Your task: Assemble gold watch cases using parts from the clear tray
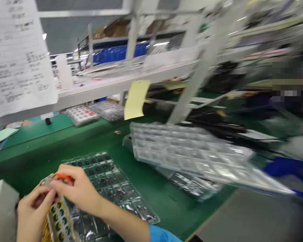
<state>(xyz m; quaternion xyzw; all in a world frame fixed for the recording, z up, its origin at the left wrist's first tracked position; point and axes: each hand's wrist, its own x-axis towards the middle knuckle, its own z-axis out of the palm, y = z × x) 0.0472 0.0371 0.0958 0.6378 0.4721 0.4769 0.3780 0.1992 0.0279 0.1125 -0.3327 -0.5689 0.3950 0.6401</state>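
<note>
Left hand (36,211): fingers curled, tips pinched nearly closed at the right hand's (75,188) fingertips. Right fingers bent around an orange-red item (64,176).

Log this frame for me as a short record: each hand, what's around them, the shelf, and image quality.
Left hand: fingertips together; grip hidden
Right hand: pinching a red-orange item
Below hands: strip with green discs
Beside hands: clear tray with dark parts in compartments
Farther right: clear compartment trays, contents unclear
Surface: green bench top
Shelf edge: yellow note and handwritten sheet hanging
Image quality: blurred toward the right; writing unreadable
</note>
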